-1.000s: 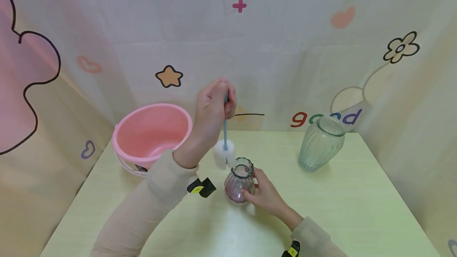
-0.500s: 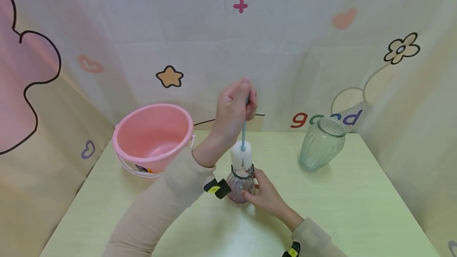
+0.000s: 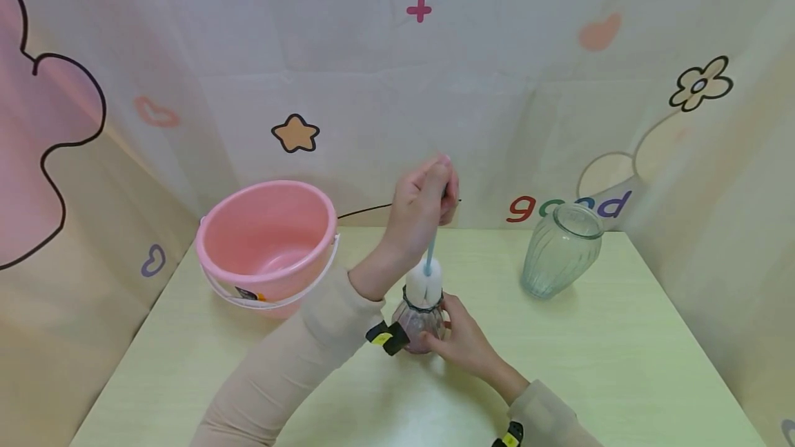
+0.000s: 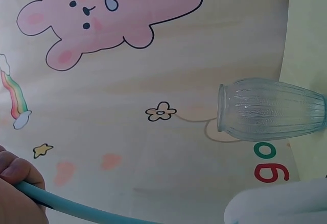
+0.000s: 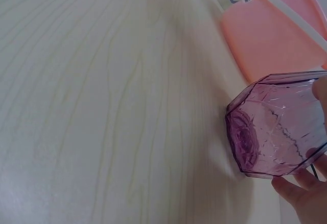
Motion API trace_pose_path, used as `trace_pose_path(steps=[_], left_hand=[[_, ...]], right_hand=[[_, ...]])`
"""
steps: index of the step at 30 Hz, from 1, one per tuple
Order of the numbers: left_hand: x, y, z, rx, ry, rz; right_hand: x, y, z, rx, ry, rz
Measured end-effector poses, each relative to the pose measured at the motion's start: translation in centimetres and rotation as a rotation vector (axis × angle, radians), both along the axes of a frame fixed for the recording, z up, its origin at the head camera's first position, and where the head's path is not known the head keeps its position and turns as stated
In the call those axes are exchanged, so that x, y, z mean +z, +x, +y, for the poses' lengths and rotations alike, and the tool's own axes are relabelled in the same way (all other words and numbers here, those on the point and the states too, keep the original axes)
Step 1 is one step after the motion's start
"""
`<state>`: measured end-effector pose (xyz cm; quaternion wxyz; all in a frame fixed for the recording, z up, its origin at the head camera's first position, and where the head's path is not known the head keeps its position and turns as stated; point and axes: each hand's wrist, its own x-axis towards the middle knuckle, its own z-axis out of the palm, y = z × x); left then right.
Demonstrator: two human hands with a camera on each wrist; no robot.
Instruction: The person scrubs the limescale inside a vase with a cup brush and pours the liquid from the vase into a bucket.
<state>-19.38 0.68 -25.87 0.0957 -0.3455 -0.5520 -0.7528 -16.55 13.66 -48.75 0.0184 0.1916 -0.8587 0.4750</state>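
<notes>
My left hand point(image 3: 422, 202) grips the blue handle of a bottle brush point(image 3: 428, 274) from above. In the left wrist view the blue handle point(image 4: 87, 211) runs out of the curled fingers toward the white brush head point(image 4: 276, 203). The lower part of that white head sits in the mouth of a small faceted glass vase point(image 3: 417, 330), purple toward its base. My right hand point(image 3: 466, 340) holds the vase from its right side, thumb in front. In the right wrist view the fingers lie against the purple glass point(image 5: 276, 127), and much of the hand is out of frame.
A pink bucket point(image 3: 310, 278) with a white handle stands at the back left of the pale table point(image 3: 621, 364). At the back right stands a taller, ribbed clear glass vase point(image 3: 555, 261). A printed curtain point(image 3: 497, 123) hangs behind the table and along its sides.
My left hand has moved right, then down, carrying the bottle brush from beside the small vase into its mouth. My right hand keeps its hold on the vase in the same spot.
</notes>
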Motion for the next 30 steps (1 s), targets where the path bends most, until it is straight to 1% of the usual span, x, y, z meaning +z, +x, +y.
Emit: trace_pose_path(steps=[8,13,20,25,30], left_hand=[[-0.8,-0.1,0.1,-0.008,0.021,0.010],[-1.3,-0.2,0.0,-0.011,0.020,0.029],[-2.1,-0.3,-0.1,0.022,0.027,0.069],[-2.4,-0.4,-0.2,0.029,0.033,0.058],[-2.6,-1.1,0.1,0.012,0.023,0.016]], right_hand=[[-0.2,0.1,-0.1,0.004,-0.014,0.015],[-0.3,0.1,-0.1,0.000,-0.001,-0.001],[-0.2,0.1,-0.1,-0.009,0.017,-0.003],[-0.2,0.1,-0.1,-0.014,0.017,0.002],[-0.1,0.0,-0.1,-0.022,0.010,0.004]])
